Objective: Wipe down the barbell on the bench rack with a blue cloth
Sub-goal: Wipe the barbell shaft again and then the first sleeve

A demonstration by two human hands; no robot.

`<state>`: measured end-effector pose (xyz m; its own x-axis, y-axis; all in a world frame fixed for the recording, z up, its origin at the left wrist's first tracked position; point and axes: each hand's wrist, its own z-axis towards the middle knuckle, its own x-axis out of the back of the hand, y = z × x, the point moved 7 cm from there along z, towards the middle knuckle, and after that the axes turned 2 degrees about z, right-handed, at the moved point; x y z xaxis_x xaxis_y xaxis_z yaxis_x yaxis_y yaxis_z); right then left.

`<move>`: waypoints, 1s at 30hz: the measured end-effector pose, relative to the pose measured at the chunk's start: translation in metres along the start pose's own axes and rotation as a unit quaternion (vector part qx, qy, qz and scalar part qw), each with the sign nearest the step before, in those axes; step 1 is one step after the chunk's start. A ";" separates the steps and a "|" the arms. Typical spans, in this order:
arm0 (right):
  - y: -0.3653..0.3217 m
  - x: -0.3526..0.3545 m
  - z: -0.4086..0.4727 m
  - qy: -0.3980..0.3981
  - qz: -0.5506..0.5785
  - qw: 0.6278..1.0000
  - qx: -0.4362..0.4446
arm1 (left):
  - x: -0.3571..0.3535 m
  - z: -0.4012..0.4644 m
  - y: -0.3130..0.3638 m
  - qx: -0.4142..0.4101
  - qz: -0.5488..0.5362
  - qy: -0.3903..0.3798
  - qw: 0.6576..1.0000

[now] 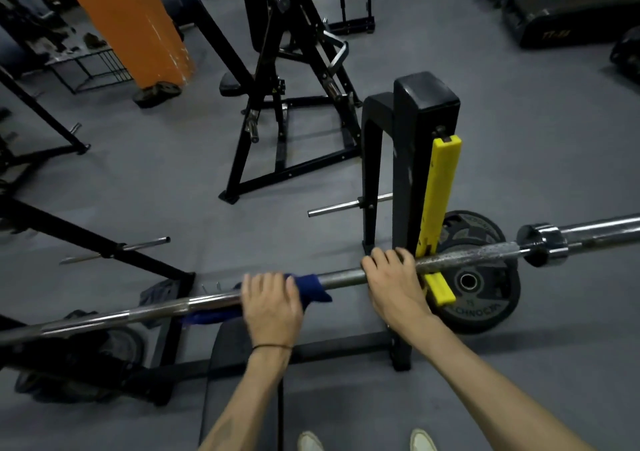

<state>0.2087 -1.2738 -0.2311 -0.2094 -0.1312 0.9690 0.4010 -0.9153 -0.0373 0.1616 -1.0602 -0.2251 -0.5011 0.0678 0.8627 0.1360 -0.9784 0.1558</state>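
A steel barbell (343,275) lies across the bench rack from lower left to upper right. My left hand (272,303) holds a blue cloth (313,286) wrapped round the bar near its middle; cloth ends stick out on both sides of the hand. My right hand (393,282) grips the bare bar just left of the yellow hook (439,286) on the black rack upright (414,160). The bar's collar (543,248) and sleeve run off to the right.
A weight plate (485,303) leans behind the right upright. The black bench pad (228,374) is below my left hand. Plate-storage pegs (346,206) stick out of the rack. Black gym machines and an orange pillar (135,18) stand beyond on the grey floor.
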 end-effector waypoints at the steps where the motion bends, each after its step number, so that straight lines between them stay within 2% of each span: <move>1: -0.001 0.001 -0.001 0.000 0.001 1.000 -0.001 | -0.009 0.000 0.023 -0.020 -0.008 -0.019 1.000; 5: 0.000 0.004 -0.003 -0.029 0.007 0.999 0.012 | -0.014 -0.010 0.094 -0.065 -0.079 -0.012 0.995; 9: 0.001 0.005 -0.009 -0.032 0.007 0.999 0.027 | -0.002 -0.018 0.069 -0.164 -0.056 -0.005 0.985; 12: -0.001 0.004 -0.010 -0.028 0.005 0.999 0.029 | 0.009 -0.020 0.006 -0.111 -0.044 0.017 0.993; 15: -0.005 0.001 -0.013 -0.023 -0.004 1.000 0.003 | 0.012 -0.019 -0.007 -0.043 -0.011 0.010 0.999; 18: -0.005 0.001 -0.013 -0.010 -0.003 1.000 -0.011 | 0.001 -0.014 0.043 -0.023 -0.003 -0.002 1.000; 21: -0.003 0.004 -0.012 -0.003 -0.002 1.000 -0.002 | -0.010 -0.021 0.106 -0.087 -0.069 -0.020 0.994; 23: -0.003 0.004 -0.012 -0.007 0.001 1.000 0.013 | -0.009 -0.023 0.112 -0.127 -0.087 -0.030 0.988; 25: -0.001 0.004 -0.013 -0.010 0.007 1.000 0.022 | -0.003 -0.022 0.093 -0.195 -0.069 -0.032 0.978; 26: -0.001 0.005 -0.012 -0.012 0.010 1.000 0.024 | -0.001 -0.021 0.073 -0.203 -0.062 -0.032 0.977; 30: -0.004 0.005 -0.012 -0.011 0.011 1.000 0.013 | 0.017 -0.016 -0.013 -0.123 -0.052 0.005 0.991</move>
<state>0.1953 -1.2756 -0.2288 -0.1812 -0.1428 0.9730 0.4276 -0.9024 -0.0528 0.1379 -1.0490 -0.2200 -0.5095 0.1694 0.8436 -0.1286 -0.9844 0.1201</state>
